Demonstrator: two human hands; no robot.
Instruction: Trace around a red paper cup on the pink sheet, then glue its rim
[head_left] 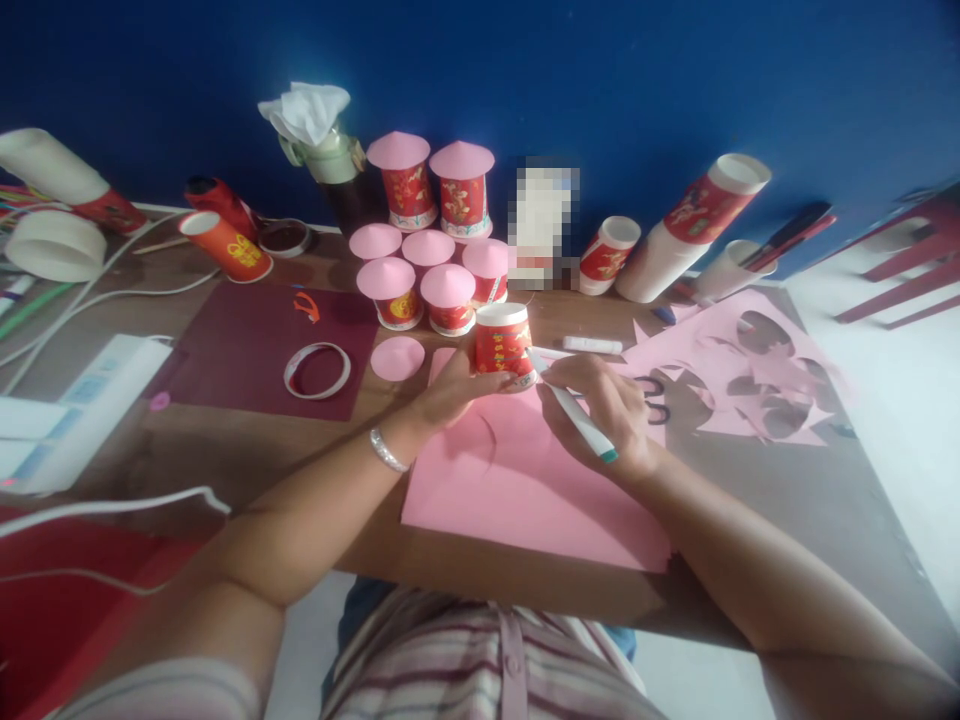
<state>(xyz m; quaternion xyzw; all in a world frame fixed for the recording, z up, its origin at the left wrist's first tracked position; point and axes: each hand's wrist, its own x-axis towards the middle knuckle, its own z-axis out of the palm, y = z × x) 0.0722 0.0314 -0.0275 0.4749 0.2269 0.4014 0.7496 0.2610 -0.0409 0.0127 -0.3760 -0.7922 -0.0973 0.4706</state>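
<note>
My left hand (pixel 454 388) is closed around a red paper cup (pixel 502 338) with yellow print and a white band at its lower end. In my right hand (pixel 611 405) is a white marker (pixel 574 408) with a green end, its tip at the cup's lower right side. Pink paper sheets (pixel 540 500) lie flat under both hands. Just behind the cup stand several red cups topped with pink paper cones, one of them a front cup (pixel 448 295). A loose pink cone (pixel 397 358) rests to the left of my left hand.
Cut pink paper scraps (pixel 720 385) and scissor handles lie at the right. A white marker cap or pen (pixel 592 345) is near them. Stacked cups (pixel 694 225) lean at the back right. On a maroon sheet (pixel 225 350) sits a paper ring (pixel 317 348). White cables cross the left.
</note>
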